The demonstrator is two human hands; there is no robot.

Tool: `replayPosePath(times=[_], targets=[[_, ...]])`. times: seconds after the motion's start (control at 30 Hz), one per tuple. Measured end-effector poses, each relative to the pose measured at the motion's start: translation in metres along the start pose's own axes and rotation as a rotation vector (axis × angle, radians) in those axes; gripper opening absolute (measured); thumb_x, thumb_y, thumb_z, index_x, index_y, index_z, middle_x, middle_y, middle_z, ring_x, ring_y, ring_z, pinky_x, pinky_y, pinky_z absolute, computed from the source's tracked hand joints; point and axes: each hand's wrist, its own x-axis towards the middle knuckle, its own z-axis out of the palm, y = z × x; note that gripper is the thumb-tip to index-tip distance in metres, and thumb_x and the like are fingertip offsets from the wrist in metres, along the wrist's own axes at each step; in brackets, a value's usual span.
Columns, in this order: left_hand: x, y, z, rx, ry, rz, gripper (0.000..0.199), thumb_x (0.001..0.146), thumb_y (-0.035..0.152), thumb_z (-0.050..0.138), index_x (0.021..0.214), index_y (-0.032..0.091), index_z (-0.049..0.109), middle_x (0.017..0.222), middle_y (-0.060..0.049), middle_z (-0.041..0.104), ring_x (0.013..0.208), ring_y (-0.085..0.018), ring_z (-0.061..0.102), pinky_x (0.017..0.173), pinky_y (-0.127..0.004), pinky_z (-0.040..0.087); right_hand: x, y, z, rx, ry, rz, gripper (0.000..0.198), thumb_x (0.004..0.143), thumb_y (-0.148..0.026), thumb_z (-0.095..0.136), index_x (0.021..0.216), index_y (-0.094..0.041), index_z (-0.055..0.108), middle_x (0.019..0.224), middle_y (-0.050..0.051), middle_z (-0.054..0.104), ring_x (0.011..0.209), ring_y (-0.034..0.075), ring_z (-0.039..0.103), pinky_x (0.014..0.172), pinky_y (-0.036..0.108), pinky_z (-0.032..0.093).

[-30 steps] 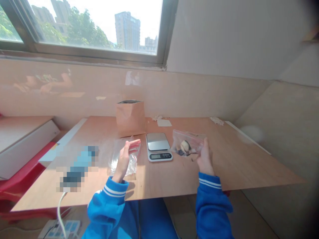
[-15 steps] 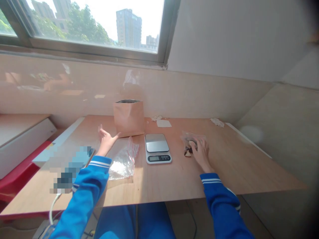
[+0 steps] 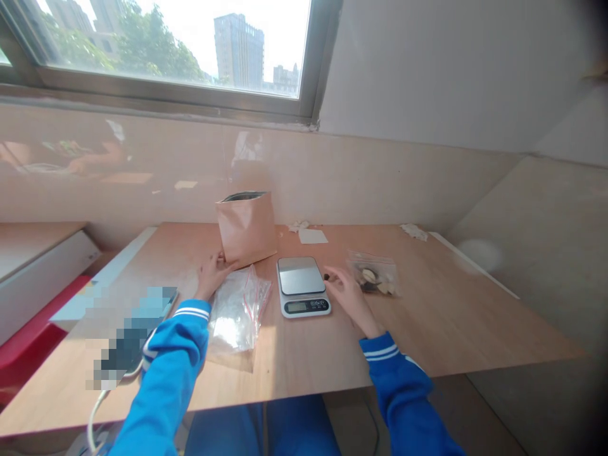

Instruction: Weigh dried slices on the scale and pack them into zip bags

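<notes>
My right hand (image 3: 346, 290) pinches a small dark piece (image 3: 326, 277) between its fingertips, just off the right edge of the kitchen scale (image 3: 301, 276). The scale's steel plate is bare. Right of that hand lies a clear zip bag (image 3: 380, 273) holding dark and pale pieces whose kind I cannot make out. My left hand (image 3: 213, 276), fingers apart, rests by the lower left corner of an upright brown paper pouch (image 3: 247, 228) with an open top. Flat clear zip bags (image 3: 232, 316) lie just in front of the left hand.
A phone-like device (image 3: 137, 335), blurred out, lies at the left with a white cable (image 3: 95, 411). White paper (image 3: 313, 236) and crumpled scraps (image 3: 414, 232) lie along the back of the wooden table (image 3: 465, 310). A tiled wall and window (image 3: 190, 44) rise behind.
My right hand has moved left from the filled zip bag to the scale, with a small dark piece. The left hand has lowered to the pouch's corner, and the pouch has turned slightly.
</notes>
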Motion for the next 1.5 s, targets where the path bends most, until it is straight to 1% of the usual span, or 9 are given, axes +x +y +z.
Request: replayPosePath(times=[0.07,0.17,0.3,0.47,0.7,0.87,1.17,1.3,1.5], targets=[[0.000,0.002,0.000,0.055,-0.010,0.014,0.055,0.073,0.055,0.065,0.117,0.023,0.058,0.118,-0.011,0.065,0.120,-0.033,0.053,0.104,-0.053,0.032,0.017,-0.022,0.011,0.000,-0.079,0.008,0.032,0.089,-0.032,0.056,0.119,-0.022,0.061,0.123,0.011,0.062,0.110,0.024,0.061,0.099,0.044,0.047],[-0.001,0.001,0.002,-0.118,-0.045,0.057,0.050,0.074,0.048,0.064,0.116,0.022,0.056,0.114,-0.009,0.068,0.114,-0.029,0.058,0.101,-0.046,0.038,0.029,-0.056,0.016,-0.030,-0.085,-0.020,0.033,0.090,-0.035,0.056,0.120,-0.022,0.061,0.132,0.012,0.056,0.124,0.027,0.053,0.106,0.048,0.042],[-0.006,0.002,0.003,-0.367,-0.094,0.120,0.050,0.073,0.038,0.063,0.119,0.021,0.053,0.118,-0.008,0.067,0.110,-0.026,0.062,0.095,-0.040,0.047,0.031,-0.115,0.010,0.010,0.049,-0.243,0.032,0.098,-0.027,0.040,0.126,-0.025,0.056,0.130,0.010,0.055,0.126,0.021,0.051,0.107,0.042,0.043],[-0.015,0.014,-0.005,-0.380,-0.068,0.190,0.028,0.080,0.032,0.055,0.106,0.023,0.058,0.129,-0.007,0.062,0.122,-0.024,0.056,0.102,-0.038,0.043,0.033,-0.168,0.022,-0.160,-0.057,-0.500,0.034,0.099,-0.020,0.035,0.125,-0.023,0.055,0.123,0.010,0.059,0.120,0.022,0.053,0.103,0.043,0.047],[-0.017,0.015,-0.007,-0.378,-0.056,0.227,0.025,0.080,0.029,0.054,0.104,0.024,0.058,0.130,-0.008,0.062,0.124,-0.024,0.055,0.103,-0.039,0.043,0.010,-0.174,0.034,-0.177,0.127,-0.559,0.026,0.095,-0.014,0.041,0.115,-0.018,0.057,0.105,0.011,0.064,0.101,0.023,0.060,0.088,0.039,0.053],[-0.015,0.010,-0.004,-0.429,-0.069,0.173,0.026,0.081,0.029,0.053,0.105,0.024,0.059,0.129,-0.009,0.063,0.120,-0.024,0.058,0.100,-0.041,0.045,0.007,-0.180,0.031,-0.211,-0.041,-0.621,0.034,0.094,-0.007,0.035,0.114,-0.018,0.059,0.104,0.010,0.068,0.098,0.023,0.063,0.084,0.040,0.055],[-0.012,0.001,0.000,-0.359,-0.117,0.144,0.043,0.072,0.025,0.058,0.115,0.023,0.060,0.119,-0.008,0.067,0.112,-0.026,0.061,0.095,-0.040,0.048,0.013,-0.188,0.027,-0.171,-0.132,-0.527,0.034,0.094,-0.009,0.036,0.117,-0.017,0.060,0.115,0.011,0.067,0.109,0.023,0.062,0.094,0.039,0.054],[-0.012,0.000,0.001,-0.366,-0.117,0.143,0.044,0.072,0.024,0.058,0.116,0.022,0.058,0.122,-0.009,0.066,0.113,-0.026,0.061,0.097,-0.042,0.047,0.026,-0.175,0.046,-0.204,-0.266,-0.389,0.037,0.088,-0.005,0.038,0.113,-0.016,0.064,0.112,0.010,0.071,0.103,0.023,0.067,0.090,0.038,0.057],[-0.013,0.005,-0.001,-0.399,-0.127,0.146,0.041,0.074,0.021,0.054,0.115,0.021,0.056,0.131,-0.010,0.060,0.120,-0.023,0.057,0.101,-0.040,0.045,0.062,-0.164,0.101,-0.300,-0.304,-0.514,0.025,0.089,-0.023,0.056,0.110,-0.015,0.067,0.120,0.012,0.068,0.118,0.033,0.059,0.102,0.047,0.050]])
